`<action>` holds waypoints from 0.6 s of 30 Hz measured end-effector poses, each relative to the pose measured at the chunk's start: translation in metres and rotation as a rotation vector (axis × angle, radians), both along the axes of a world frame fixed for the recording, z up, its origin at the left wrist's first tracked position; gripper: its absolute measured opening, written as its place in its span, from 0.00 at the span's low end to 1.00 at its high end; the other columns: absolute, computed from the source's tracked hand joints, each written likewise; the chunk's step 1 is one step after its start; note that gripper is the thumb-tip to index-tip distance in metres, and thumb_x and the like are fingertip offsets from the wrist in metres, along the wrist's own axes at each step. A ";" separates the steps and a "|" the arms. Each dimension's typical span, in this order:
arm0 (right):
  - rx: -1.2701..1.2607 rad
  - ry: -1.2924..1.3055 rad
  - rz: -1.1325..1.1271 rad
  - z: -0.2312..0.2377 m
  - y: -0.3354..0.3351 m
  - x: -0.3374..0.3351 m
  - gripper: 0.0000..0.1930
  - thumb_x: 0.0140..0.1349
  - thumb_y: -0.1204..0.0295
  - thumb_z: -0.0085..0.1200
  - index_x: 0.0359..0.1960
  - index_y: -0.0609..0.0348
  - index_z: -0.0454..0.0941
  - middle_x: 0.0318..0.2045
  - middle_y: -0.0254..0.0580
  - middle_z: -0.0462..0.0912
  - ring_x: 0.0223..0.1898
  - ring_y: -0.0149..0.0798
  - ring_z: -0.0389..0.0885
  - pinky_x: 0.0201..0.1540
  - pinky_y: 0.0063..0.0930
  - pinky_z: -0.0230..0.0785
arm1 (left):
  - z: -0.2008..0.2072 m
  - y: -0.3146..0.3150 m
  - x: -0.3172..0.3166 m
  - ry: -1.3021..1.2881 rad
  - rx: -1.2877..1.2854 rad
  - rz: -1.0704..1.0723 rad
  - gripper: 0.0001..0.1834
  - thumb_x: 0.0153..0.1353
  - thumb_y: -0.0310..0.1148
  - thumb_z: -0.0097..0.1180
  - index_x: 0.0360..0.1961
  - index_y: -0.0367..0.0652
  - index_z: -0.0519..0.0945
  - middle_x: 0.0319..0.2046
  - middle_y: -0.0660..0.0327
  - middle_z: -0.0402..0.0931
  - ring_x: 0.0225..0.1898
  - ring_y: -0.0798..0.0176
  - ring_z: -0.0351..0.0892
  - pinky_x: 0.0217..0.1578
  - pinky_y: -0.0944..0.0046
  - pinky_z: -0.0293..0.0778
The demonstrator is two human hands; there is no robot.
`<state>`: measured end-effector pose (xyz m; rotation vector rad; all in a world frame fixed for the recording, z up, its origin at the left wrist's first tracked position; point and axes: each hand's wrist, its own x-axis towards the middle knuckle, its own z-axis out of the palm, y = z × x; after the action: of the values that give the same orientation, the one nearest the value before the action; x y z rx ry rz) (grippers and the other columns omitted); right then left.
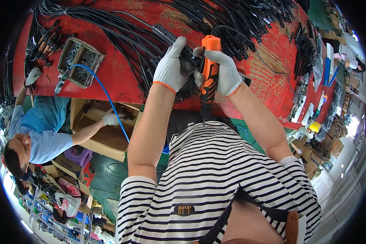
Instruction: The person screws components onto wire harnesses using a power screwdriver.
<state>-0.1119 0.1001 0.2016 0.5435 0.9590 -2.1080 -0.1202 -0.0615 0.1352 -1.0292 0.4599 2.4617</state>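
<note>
My right hand (225, 72), in a white knit glove, grips an orange and black cordless screwdriver (209, 77). The screwdriver stands lengthwise, with its dark chuck and thin bit toward my striped shirt. Beside it my left hand (171, 67), gloved alike, is closed around a dark part next to a black cylindrical piece (164, 34) with a cable at its far end. The fingers of both hands come close together at the black part (191, 55), and its exact kind is hidden by them.
On the red table (122, 83) lie bundles of black cables (105, 24) and a two-part tray (80, 62) of small screws. A blue hose (103, 87) crosses at left. A co-worker (44, 130) reaches into a cardboard box (99, 140). Black parts (248, 20) are piled at the back.
</note>
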 end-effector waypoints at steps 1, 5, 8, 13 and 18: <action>-0.006 -0.009 -0.007 0.000 -0.001 0.001 0.22 0.67 0.54 0.59 0.53 0.57 0.75 0.29 0.44 0.82 0.23 0.41 0.83 0.31 0.36 0.80 | 0.001 0.002 0.001 0.000 -0.004 -0.005 0.12 0.71 0.44 0.64 0.38 0.47 0.80 0.36 0.59 0.83 0.34 0.57 0.83 0.39 0.54 0.79; 0.008 -0.031 -0.001 0.006 0.009 0.009 0.23 0.67 0.54 0.58 0.55 0.57 0.76 0.38 0.49 0.85 0.24 0.41 0.83 0.31 0.37 0.80 | 0.012 0.011 0.003 0.032 -0.071 0.111 0.16 0.67 0.40 0.67 0.47 0.47 0.75 0.32 0.59 0.76 0.29 0.53 0.81 0.37 0.50 0.81; 0.129 0.024 0.019 0.012 0.027 0.009 0.22 0.68 0.58 0.56 0.57 0.58 0.75 0.45 0.53 0.85 0.26 0.41 0.84 0.31 0.38 0.80 | 0.015 0.016 0.003 0.023 -0.094 0.129 0.12 0.65 0.39 0.67 0.37 0.47 0.77 0.28 0.59 0.78 0.28 0.55 0.81 0.36 0.51 0.80; 0.414 0.525 -0.273 0.025 0.091 0.010 0.19 0.69 0.63 0.50 0.56 0.59 0.74 0.47 0.55 0.86 0.30 0.42 0.85 0.34 0.39 0.81 | 0.015 -0.001 0.003 0.075 -0.008 0.213 0.13 0.62 0.35 0.71 0.34 0.44 0.77 0.23 0.62 0.76 0.23 0.64 0.77 0.26 0.64 0.78; 0.443 0.674 -0.665 -0.002 0.145 0.008 0.15 0.67 0.67 0.53 0.52 0.59 0.73 0.40 0.52 0.84 0.35 0.46 0.85 0.41 0.47 0.80 | 0.023 0.013 0.011 -0.003 -0.064 0.248 0.13 0.66 0.36 0.68 0.47 0.44 0.81 0.34 0.59 0.78 0.32 0.66 0.78 0.23 0.74 0.76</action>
<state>-0.1034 0.2456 0.1996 0.3929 1.8546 -2.7617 -0.1091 -0.0485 0.1578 -1.1779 0.4353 2.6771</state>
